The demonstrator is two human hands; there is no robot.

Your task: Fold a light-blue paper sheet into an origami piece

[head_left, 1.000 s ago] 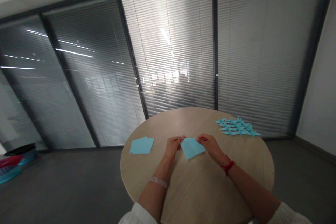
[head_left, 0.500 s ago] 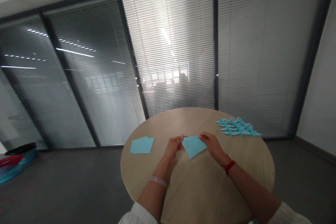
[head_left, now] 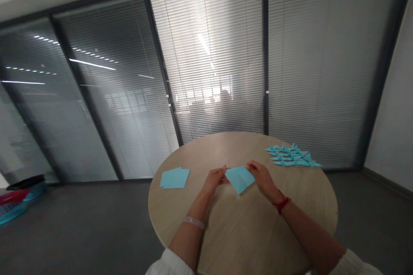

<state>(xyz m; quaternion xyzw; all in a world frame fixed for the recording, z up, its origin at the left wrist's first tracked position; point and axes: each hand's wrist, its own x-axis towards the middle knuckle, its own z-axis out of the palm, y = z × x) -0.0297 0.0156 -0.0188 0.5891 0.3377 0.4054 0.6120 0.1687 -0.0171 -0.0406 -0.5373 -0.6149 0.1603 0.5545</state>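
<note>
Between my two hands is a folded sheet of blue paper [head_left: 240, 179], held up over the table with one corner pointing down toward me. My left hand [head_left: 215, 179] pinches its left corner with closed fingers. On the opposite side, my right hand [head_left: 260, 176] grips the upper right corner between thumb and fingers. Crease lines run across the paper's face. Flat blue sheets [head_left: 174, 178] lie overlapping to the left of my left hand. Several folded blue paper cranes [head_left: 292, 155] are grouped in rows at the far right of the table.
The round wooden table [head_left: 254, 232] stands before a glass partition with blinds [head_left: 213, 60]. Basins or baskets [head_left: 14, 206] in blue, red and black sit on the grey floor at far left. A white wall [head_left: 395, 94] rises at the right.
The folded blue paper has shifted slightly to the right and turned a little, its lower corner moving right. My right hand has moved slightly with it; my left hand is nearly unmoved.
</note>
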